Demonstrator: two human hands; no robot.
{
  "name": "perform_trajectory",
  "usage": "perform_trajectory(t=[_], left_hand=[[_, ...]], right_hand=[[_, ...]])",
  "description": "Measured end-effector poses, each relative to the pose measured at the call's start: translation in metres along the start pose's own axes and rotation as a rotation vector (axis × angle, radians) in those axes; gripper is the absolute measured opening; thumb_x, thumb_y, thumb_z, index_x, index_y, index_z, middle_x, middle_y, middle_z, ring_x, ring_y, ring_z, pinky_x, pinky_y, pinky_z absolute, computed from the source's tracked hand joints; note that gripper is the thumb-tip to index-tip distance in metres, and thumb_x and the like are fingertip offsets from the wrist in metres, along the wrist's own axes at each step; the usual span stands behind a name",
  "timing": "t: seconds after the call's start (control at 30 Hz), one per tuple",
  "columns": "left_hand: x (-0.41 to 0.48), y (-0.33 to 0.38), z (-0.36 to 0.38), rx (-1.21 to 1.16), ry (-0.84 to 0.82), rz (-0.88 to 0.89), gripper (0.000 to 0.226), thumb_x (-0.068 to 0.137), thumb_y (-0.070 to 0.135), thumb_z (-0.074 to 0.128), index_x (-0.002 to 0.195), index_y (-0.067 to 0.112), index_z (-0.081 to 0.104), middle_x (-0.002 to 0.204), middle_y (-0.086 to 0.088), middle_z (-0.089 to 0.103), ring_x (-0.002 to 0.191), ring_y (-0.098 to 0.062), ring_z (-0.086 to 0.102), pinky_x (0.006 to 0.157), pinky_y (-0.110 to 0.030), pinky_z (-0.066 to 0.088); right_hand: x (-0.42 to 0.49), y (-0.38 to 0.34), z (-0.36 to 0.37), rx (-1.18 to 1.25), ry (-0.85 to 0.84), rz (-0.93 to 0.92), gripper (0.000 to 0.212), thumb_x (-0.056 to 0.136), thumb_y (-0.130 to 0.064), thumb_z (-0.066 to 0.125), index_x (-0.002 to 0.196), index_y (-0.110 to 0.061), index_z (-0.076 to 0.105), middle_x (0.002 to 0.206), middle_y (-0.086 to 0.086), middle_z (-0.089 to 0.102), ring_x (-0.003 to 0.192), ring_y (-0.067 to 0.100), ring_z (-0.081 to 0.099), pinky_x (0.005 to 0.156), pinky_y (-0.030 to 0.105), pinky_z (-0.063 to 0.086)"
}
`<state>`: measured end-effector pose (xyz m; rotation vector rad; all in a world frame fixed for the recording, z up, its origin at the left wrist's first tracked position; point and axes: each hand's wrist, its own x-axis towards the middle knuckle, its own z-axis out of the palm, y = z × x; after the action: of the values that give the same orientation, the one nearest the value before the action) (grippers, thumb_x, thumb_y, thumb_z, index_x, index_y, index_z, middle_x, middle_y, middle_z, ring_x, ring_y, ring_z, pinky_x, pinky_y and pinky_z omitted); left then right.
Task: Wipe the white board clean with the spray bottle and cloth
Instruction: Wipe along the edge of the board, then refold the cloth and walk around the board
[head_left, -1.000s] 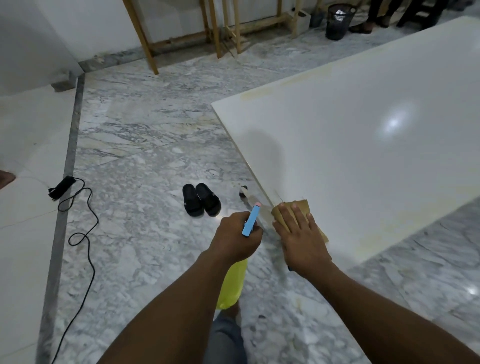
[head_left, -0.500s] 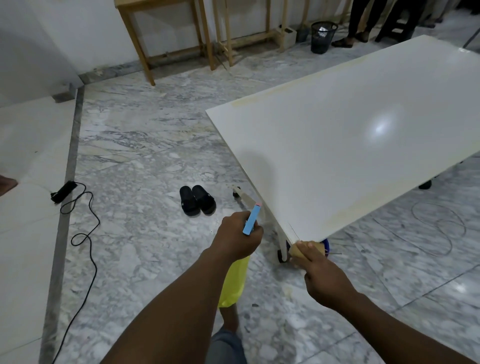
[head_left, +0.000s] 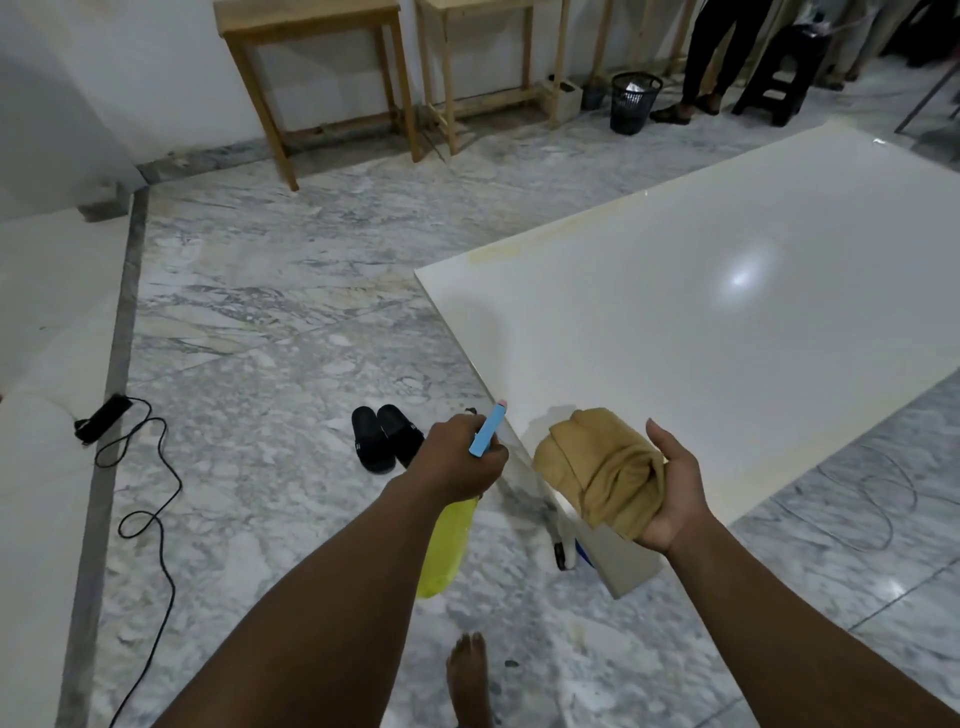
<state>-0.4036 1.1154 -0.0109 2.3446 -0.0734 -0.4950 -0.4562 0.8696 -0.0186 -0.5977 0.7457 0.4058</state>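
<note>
Head view. A large, glossy white board (head_left: 727, 332) is seen lying flat across the right half of the frame; it is rectangular, with a bright light reflection and yellowish residue bands along its far and near edges. The floor (head_left: 270, 322) is polished grey-veined marble.

The left hand (head_left: 460, 460), at lower centre, is clamped around the neck of a spray bottle (head_left: 447, 545); the translucent yellow-green body hangs below the fist, and the blue trigger head with a pink tip projects upward toward the board's near edge. The right hand (head_left: 670, 493) is turned palm-up, fingers curled under a bunched, soft mustard-tan cloth (head_left: 602, 467), held above the board's near corner.

Matte black slippers (head_left: 387, 436) lie left of the bottle; a black cable (head_left: 150, 467) loops at lower left. Raw wooden desks (head_left: 311, 67) stand along the wall at the top; a black mesh bin (head_left: 635, 101) is at upper right.

Compared with 0.5 s earlier: the cloth was pinched against the board's corner edge; it is now lifted and gathered in the upturned palm. The bottle grip is unchanged.
</note>
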Motion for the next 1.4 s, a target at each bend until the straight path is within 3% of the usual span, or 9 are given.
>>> perform_trajectory(t=[0.13,0.47,0.77,0.9,1.0,1.1,1.2,1.3,1.4], left_hand=[[0.03,0.002,-0.015,0.005,-0.04,-0.004,0.018,0.09,0.026,0.055,0.074,0.018,0.052,0.073,-0.004,0.063,0.07,-0.032,0.074,0.071,-0.048,0.063],[0.06,0.01,-0.012,-0.053,-0.043,-0.069,0.017,0.089,0.028,0.061,0.087,0.011,0.063,0.081,-0.007,0.065,0.065,-0.021,0.064,0.069,-0.039,0.06],[0.026,0.025,0.036,-0.213,0.178,-0.363,0.024,0.087,0.026,0.068,0.095,0.003,0.066,0.094,-0.019,0.072,0.085,-0.038,0.072,0.08,-0.049,0.063],[-0.008,0.046,0.074,-0.267,0.281,-0.487,0.02,0.088,0.029,0.068,0.095,0.011,0.067,0.092,-0.014,0.072,0.079,-0.033,0.075,0.078,-0.048,0.064],[-0.035,0.06,0.095,-0.287,0.372,-0.551,0.02,0.09,0.028,0.068,0.097,0.01,0.068,0.085,-0.006,0.069,0.072,-0.026,0.072,0.075,-0.04,0.063],[-0.061,0.077,0.113,-0.301,0.461,-0.61,0.019,0.089,0.029,0.067,0.096,0.011,0.068,0.082,-0.001,0.066,0.068,-0.021,0.067,0.075,-0.04,0.063],[-0.086,0.095,0.134,-0.329,0.507,-0.647,0.017,0.088,0.028,0.067,0.093,0.011,0.068,0.083,-0.005,0.068,0.075,-0.03,0.074,0.076,-0.044,0.065],[-0.107,0.115,0.159,-0.326,0.54,-0.654,0.019,0.088,0.028,0.067,0.093,0.009,0.067,0.089,-0.015,0.072,0.08,-0.035,0.074,0.077,-0.05,0.064],[-0.127,0.139,0.198,-0.356,0.56,-0.658,0.019,0.087,0.028,0.067,0.092,0.01,0.065,0.089,-0.017,0.073,0.078,-0.038,0.074,0.076,-0.049,0.064]], right_hand=[[0.022,-0.022,0.035,-0.08,-0.036,0.006,0.063,0.089,-0.053,0.057,0.127,-0.004,0.065,0.132,0.018,0.063,0.121,0.035,0.062,0.106,0.049,0.043],[0.064,-0.07,0.069,-0.35,-0.052,0.103,0.051,0.087,-0.033,0.051,0.126,-0.001,0.063,0.123,0.023,0.067,0.102,0.038,0.07,0.094,0.051,0.053],[0.111,-0.101,0.076,-0.677,-0.277,0.384,0.058,0.079,-0.018,0.047,0.134,-0.001,0.056,0.133,0.024,0.06,0.121,0.04,0.059,0.11,0.055,0.039],[0.111,-0.104,0.071,-0.932,-0.396,0.414,0.054,0.086,-0.03,0.063,0.13,-0.001,0.057,0.121,0.022,0.068,0.105,0.038,0.069,0.089,0.047,0.056],[0.105,-0.095,0.066,-1.066,-0.492,0.506,0.04,0.095,-0.026,0.057,0.127,-0.002,0.058,0.114,0.022,0.071,0.094,0.035,0.073,0.07,0.041,0.061],[0.096,-0.084,0.057,-1.174,-0.518,0.512,0.049,0.089,-0.013,0.057,0.137,0.0,0.05,0.125,0.023,0.065,0.104,0.039,0.068,0.083,0.048,0.058],[0.079,-0.083,0.044,-1.147,-0.658,0.536,0.064,0.082,-0.016,0.059,0.142,0.002,0.044,0.138,0.024,0.051,0.119,0.039,0.051,0.11,0.053,0.036],[0.051,-0.092,0.026,-1.051,-0.717,0.588,0.081,0.066,-0.016,0.068,0.141,0.003,0.045,0.134,0.026,0.051,0.115,0.04,0.052,0.1,0.049,0.046],[0.035,-0.106,-0.005,-0.997,-0.685,0.645,0.062,0.078,-0.018,0.044,0.137,0.0,0.048,0.134,0.024,0.058,0.121,0.04,0.057,0.103,0.049,0.047]])
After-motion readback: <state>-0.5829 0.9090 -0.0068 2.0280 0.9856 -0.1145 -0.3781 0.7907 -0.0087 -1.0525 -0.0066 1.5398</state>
